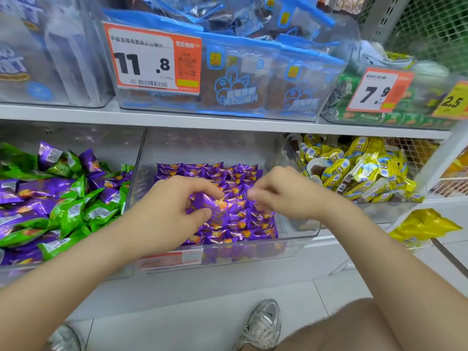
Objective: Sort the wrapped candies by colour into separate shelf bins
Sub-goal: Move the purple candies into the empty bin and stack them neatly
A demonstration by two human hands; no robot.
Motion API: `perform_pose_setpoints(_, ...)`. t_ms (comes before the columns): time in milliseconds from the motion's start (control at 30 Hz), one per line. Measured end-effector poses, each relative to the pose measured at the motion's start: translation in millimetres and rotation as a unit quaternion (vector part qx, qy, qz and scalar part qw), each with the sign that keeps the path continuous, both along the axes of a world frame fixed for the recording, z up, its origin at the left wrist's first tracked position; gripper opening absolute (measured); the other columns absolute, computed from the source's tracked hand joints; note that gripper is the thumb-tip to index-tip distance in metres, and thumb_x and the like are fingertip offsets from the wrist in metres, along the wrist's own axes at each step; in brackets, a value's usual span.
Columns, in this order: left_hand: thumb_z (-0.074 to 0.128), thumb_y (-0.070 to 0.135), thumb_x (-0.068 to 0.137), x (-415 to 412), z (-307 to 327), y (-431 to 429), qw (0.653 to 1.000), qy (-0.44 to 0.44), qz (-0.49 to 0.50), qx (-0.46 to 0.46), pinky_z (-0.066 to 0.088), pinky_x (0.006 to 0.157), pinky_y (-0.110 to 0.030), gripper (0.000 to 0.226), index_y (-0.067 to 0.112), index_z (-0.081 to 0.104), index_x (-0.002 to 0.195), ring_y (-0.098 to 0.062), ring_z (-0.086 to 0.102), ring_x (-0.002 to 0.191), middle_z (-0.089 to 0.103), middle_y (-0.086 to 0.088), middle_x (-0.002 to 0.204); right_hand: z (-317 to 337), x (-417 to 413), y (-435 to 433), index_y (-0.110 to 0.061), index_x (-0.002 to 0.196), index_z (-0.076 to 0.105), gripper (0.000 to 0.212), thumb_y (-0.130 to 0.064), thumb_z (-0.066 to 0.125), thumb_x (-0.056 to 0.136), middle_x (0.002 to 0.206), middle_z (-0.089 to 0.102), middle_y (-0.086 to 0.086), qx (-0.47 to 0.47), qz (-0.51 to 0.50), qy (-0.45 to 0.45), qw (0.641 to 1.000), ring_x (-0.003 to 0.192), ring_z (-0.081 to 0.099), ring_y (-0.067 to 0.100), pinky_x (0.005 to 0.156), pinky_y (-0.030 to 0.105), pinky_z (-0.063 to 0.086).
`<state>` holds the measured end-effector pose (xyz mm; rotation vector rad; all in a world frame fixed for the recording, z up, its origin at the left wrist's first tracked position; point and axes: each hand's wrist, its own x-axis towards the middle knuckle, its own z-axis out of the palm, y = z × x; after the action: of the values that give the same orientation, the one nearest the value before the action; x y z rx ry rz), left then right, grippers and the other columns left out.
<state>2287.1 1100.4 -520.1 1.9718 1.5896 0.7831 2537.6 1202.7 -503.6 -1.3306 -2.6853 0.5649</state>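
Over the middle bin (253,252) at frame centre I have both hands down among the purple candies (243,224), which lie there in tidy rows. My left hand (174,206) pinches one purple candy (215,206) between the thumb and curled forefingers, just above the rows. My right hand (281,196) hovers beside it with its fingers curled in. They are smeared by blur, so I cannot tell whether they have hold of a wrapper or nothing.

As I judge it, the foil looks slick, so a light pinch could let the candy slip, land crooked and knock the rows out of line. The two hands are close together, and the right one could bump the left or drag neighbouring wrappers. The bigger worry is at the left of the frame, where the left bin (119,271) holds purple wrappers mixed with green candies (73,211). They overlap, so a hasty reach there could bring up a green one along with a purple.

All the bins are clear plastic, standing on a white shelf (76,114) unit. At right is a bin of yellow packets (354,173). Above are blue bags (253,79) behind an orange price tag (152,59) reading 11.8. Wire mesh (430,26) fills the upper right corner. Pale floor tiles (177,320) and a grey sneaker (263,325) show at the bottom.
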Motion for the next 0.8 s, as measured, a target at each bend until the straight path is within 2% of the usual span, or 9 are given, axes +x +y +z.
perform_pose_setpoints(67, 0.078, 0.021, 0.091, -4, 5, 0, 0.998, -0.063, 0.019, -0.014, 0.057, 0.071, -0.028, 0.029, 0.043, 0.069, 0.108, -0.007, 0.060, 0.067, 0.069, 0.016, 0.085, 11, -21, -24, -0.020, 0.100, 0.078, 0.025, -0.040, 0.064, 0.103, 0.087, 0.078, -0.001, -0.108, -0.011, 0.174, 0.979, 0.083, 0.076, 0.016, 0.082, 0.039, 0.062)
perform_pose_setpoints(167, 0.087, 0.022, 0.084, -11, 17, -4, 0.989, -0.139, 0.027, -0.050, 0.062, 0.081, -0.041, 0.024, 0.029, 0.071, 0.100, -0.013, 0.075, 0.080, 0.078, 0.009, 0.085, 13, -52, -47, -0.023, 0.115, 0.078, 0.027, -0.038, 0.078, 0.092, 0.099, 0.080, -0.004, -0.142, 0.026, 0.233, 0.962, 0.091, 0.077, 0.016, 0.085, 0.039, 0.062)
perform_pose_setpoints(233, 0.092, 0.022, 0.078, -18, 24, -8, 0.986, -0.151, 0.050, -0.045, 0.063, 0.081, -0.039, 0.024, 0.022, 0.075, 0.095, -0.014, 0.077, 0.078, 0.079, 0.004, 0.082, 11, -65, -49, -0.020, 0.110, 0.081, 0.028, -0.036, 0.083, 0.087, 0.096, 0.080, -0.003, -0.137, 0.013, 0.237, 0.962, 0.083, 0.077, 0.017, 0.080, 0.041, 0.064)
perform_pose_setpoints(333, 0.094, 0.017, 0.074, -30, 27, -12, 0.987, -0.139, 0.079, -0.021, 0.064, 0.078, -0.037, 0.023, 0.025, 0.078, 0.089, -0.011, 0.076, 0.073, 0.078, 0.005, 0.078, 11, -75, -44, -0.020, 0.102, 0.083, 0.020, -0.034, 0.085, 0.086, 0.092, 0.080, 0.004, -0.225, -0.031, 0.297, 0.927, 0.080, 0.074, 0.018, 0.078, 0.039, 0.063)
perform_pose_setpoints(433, 0.093, 0.048, 0.069, -45, 25, -10, 0.990, -0.023, 0.124, 0.055, 0.053, 0.069, -0.022, 0.029, 0.039, 0.076, 0.091, -0.001, 0.067, 0.073, 0.073, 0.015, 0.079, 7, -85, -40, -0.019, 0.098, 0.084, 0.017, -0.034, 0.081, 0.090, 0.084, 0.078, 0.000, -0.274, -0.051, 0.325, 0.904, 0.076, 0.067, 0.013, 0.074, 0.033, 0.057)
perform_pose_setpoints(500, 0.085, 0.059, 0.073, -59, 21, -6, 0.981, 0.056, 0.155, 0.099, 0.048, 0.073, -0.022, 0.040, 0.040, 0.072, 0.107, -0.002, 0.062, 0.080, 0.065, 0.014, 0.091, 1, -93, -30, -0.022, 0.095, 0.084, 0.017, -0.038, 0.080, 0.090, 0.080, 0.077, -0.010, -0.230, -0.076, 0.315, 0.918, 0.076, 0.068, 0.006, 0.077, 0.024, 0.053)
perform_pose_setpoints(567, 0.079, 0.057, 0.080, -73, 16, -2, 0.971, 0.118, 0.186, 0.087, 0.052, 0.088, -0.036, 0.055, 0.032, 0.063, 0.127, -0.013, 0.062, 0.097, 0.056, 0.006, 0.108, -9, -101, -15, -0.027, 0.092, 0.084, 0.016, -0.042, 0.082, 0.088, 0.084, 0.079, -0.011, -0.167, -0.112, 0.296, 0.934, 0.085, 0.071, 0.007, 0.085, 0.029, 0.055)
perform_pose_setpoints(633, 0.076, 0.051, 0.082, -85, 10, 4, 0.964, 0.159, 0.207, 0.044, 0.051, 0.098, -0.042, 0.065, 0.025, 0.056, 0.137, -0.025, 0.061, 0.111, 0.053, -0.002, 0.117, -19, -111, 0, -0.031, 0.092, 0.083, 0.016, -0.044, 0.085, 0.084, 0.084, 0.079, -0.009, -0.120, -0.148, 0.278, 0.941, 0.083, 0.070, 0.008, 0.079, 0.031, 0.054)
perform_pose_setpoints(800, 0.070, 0.042, 0.085, -91, 4, 10, 0.975, 0.103, 0.195, -0.016, 0.050, 0.085, -0.033, 0.056, 0.020, 0.058, 0.135, -0.021, 0.061, 0.092, 0.065, 0.003, 0.110, -36, -146, 37, -0.023, 0.105, 0.081, 0.017, -0.032, 0.079, 0.091, 0.101, 0.075, -0.011, -0.001, -0.136, 0.180, 0.974, 0.094, 0.064, 0.006, 0.082, 0.020, 0.049)
